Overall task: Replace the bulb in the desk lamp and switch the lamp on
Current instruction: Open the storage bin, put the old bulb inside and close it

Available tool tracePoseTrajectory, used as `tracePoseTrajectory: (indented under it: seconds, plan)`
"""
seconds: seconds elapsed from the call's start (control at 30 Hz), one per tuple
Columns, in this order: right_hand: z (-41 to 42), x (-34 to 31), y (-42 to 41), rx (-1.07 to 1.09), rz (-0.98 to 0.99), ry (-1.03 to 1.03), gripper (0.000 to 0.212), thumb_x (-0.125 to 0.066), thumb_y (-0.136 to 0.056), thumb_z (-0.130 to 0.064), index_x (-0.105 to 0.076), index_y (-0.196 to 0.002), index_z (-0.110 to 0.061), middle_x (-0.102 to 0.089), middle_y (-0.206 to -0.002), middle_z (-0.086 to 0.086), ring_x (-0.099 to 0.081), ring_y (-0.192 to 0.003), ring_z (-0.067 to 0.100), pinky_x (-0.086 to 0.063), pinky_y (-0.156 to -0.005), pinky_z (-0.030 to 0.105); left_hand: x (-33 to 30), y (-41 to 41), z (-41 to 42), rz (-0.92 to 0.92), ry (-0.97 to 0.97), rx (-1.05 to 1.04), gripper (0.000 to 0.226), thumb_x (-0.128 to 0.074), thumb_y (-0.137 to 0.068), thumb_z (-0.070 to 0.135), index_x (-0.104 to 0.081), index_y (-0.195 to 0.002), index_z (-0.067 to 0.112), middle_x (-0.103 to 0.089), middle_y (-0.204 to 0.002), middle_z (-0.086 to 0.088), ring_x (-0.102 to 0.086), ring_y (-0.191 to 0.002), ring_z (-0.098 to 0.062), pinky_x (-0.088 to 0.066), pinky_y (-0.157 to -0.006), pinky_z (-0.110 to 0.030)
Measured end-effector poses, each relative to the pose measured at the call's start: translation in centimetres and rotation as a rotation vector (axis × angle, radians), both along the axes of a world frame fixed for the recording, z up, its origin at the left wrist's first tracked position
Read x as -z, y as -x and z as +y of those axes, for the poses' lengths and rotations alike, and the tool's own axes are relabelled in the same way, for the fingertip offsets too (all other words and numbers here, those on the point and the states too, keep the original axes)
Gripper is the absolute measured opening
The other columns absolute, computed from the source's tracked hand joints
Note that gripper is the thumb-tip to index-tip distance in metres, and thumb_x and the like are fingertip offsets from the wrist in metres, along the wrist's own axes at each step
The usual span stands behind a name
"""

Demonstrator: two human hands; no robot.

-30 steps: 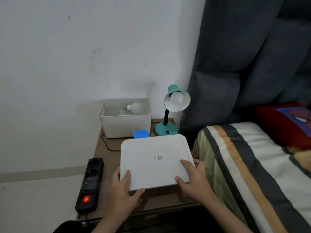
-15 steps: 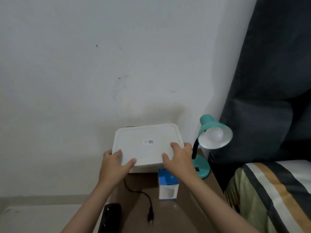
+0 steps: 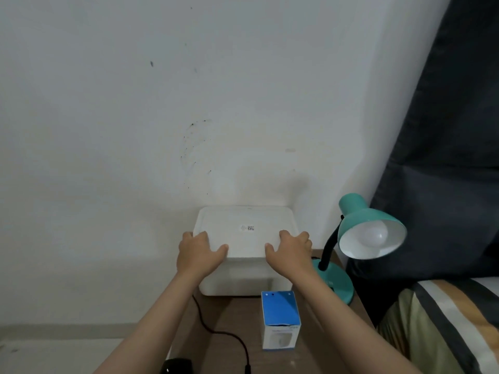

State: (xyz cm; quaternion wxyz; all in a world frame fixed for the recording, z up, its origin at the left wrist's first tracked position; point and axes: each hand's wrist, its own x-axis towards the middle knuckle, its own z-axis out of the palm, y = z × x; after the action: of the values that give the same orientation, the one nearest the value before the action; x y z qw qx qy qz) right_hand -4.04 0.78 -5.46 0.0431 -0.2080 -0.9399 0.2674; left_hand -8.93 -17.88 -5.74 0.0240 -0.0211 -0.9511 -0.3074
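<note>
Both my hands are on the white lid (image 3: 244, 230), which sits on top of the white storage box (image 3: 243, 282) at the back of the bench (image 3: 224, 319), against the wall. My left hand (image 3: 198, 252) is curled over the lid's near left corner and my right hand (image 3: 290, 251) over its near right corner, fingers (image 3: 286, 234) pressed down on the top and thumbs hooked along the front edge — so both are grasping the lid. Whether it is fully seated all round I cannot tell; the far edge is too pale against the wall. The teal desk lamp (image 3: 361, 228) stands just to the right of the box, its shade tipped toward me with a white bulb (image 3: 374, 234) in the socket, unlit as far as I can judge. A blue and white bulb carton (image 3: 280, 322) stands upright on the bench just in front of the box, and a black cord (image 3: 216, 327) trails across the surface. The risk I see is my right wrist: it is close to the lamp's bent neck, and a careless pull back could knock the lamp over. Pressing unevenly could also leave the lid cocked, or shove the box into the carton and topple it.
</note>
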Motion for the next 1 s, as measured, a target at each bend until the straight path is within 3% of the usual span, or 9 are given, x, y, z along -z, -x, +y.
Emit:
tracePoseTrajectory:
  seconds: [0.13,0.2,0.3,0.37,0.47,0.63,0.87,1.0]
  plan:
    - [0.1,0.2,0.0,-0.009,0.008,-0.013,0.041,-0.045,-0.089,-0.042,-0.049,-0.113,-0.008,-0.035,-0.123,0.023,-0.036,-0.111,0.038,-0.032,-0.103,0.047,0.6,-0.2,0.3,0.016,0.055,0.008,0.043,-0.055,-0.080,0.050,-0.051,-0.089,0.008,-0.042,-0.116,-0.015,-0.044,-0.106,-0.033,-0.041,-0.072,-0.034]
    - [0.0,0.5,-0.2,-0.018,0.018,-0.029,0.045,-0.043,-0.090,-0.042,-0.046,-0.121,-0.009,-0.034,-0.125,0.023,-0.035,-0.113,0.038,-0.029,-0.105,0.046,0.8,-0.2,0.2,0.020,0.101,0.034,0.050,-0.049,-0.083,0.053,-0.051,-0.104,0.008,-0.039,-0.126,-0.018,-0.041,-0.113,-0.035,-0.044,-0.079,-0.038]
    - [-0.2,1.0,-0.7,-0.030,0.061,-0.028,0.051,-0.039,-0.093,-0.043,-0.038,-0.132,-0.010,-0.027,-0.132,0.025,-0.029,-0.119,0.039,-0.023,-0.107,0.046,1.5,-0.2,-0.1,0.012,0.169,0.068,0.070,-0.037,-0.086,0.060,-0.033,-0.136,0.011,-0.023,-0.145,-0.020,-0.028,-0.130,-0.037,-0.041,-0.096,-0.044]
    - [-0.2,1.4,-0.9,-0.035,0.084,-0.029,0.054,-0.037,-0.094,-0.044,-0.033,-0.138,-0.012,-0.021,-0.139,0.027,-0.023,-0.124,0.041,-0.019,-0.109,0.048,1.7,-0.4,-0.2,0.000,0.183,0.079,0.076,-0.032,-0.087,0.062,-0.022,-0.143,0.011,-0.010,-0.152,-0.022,-0.017,-0.138,-0.037,-0.035,-0.105,-0.047]
    - [-0.1,1.6,-1.0,-0.041,0.085,-0.018,0.057,-0.036,-0.095,-0.045,-0.028,-0.142,-0.014,-0.015,-0.144,0.029,-0.019,-0.129,0.041,-0.019,-0.111,0.048,1.8,-0.9,-0.1,-0.001,0.190,0.087,0.077,-0.029,-0.089,0.061,-0.014,-0.146,0.012,0.001,-0.154,-0.021,-0.005,-0.142,-0.034,-0.023,-0.111,-0.047]
    - [0.2,1.7,-1.0,-0.043,0.102,-0.028,0.057,-0.036,-0.094,-0.047,-0.028,-0.142,-0.016,-0.020,-0.141,0.025,-0.026,-0.124,0.039,-0.026,-0.107,0.046,2.2,-0.9,-0.2,0.003,0.214,0.103,0.076,-0.024,-0.090,0.060,-0.008,-0.146,0.011,0.006,-0.154,-0.022,0.002,-0.142,-0.033,-0.010,-0.115,-0.043]
    - [0.4,2.8,-0.8,-0.039,0.151,-0.117,0.058,-0.034,-0.094,-0.049,-0.030,-0.143,-0.018,-0.022,-0.142,0.028,-0.032,-0.122,0.042,-0.032,-0.102,0.048,2.5,-0.8,-0.1,0.042,0.221,0.114,0.075,-0.023,-0.091,0.059,-0.009,-0.146,0.010,0.005,-0.154,-0.023,0.001,-0.142,-0.033,-0.008,-0.115,-0.042]
    - [0.4,3.1,-0.6,-0.004,0.201,-0.148,0.055,-0.037,-0.093,-0.048,-0.035,-0.140,-0.019,-0.035,-0.129,0.024,-0.040,-0.109,0.038,-0.043,-0.086,0.042,2.6,-0.4,-0.2,0.047,0.235,0.124,0.076,-0.023,-0.091,0.059,-0.008,-0.146,0.009,0.004,-0.153,-0.025,0.001,-0.142,-0.035,-0.008,-0.115,-0.043]
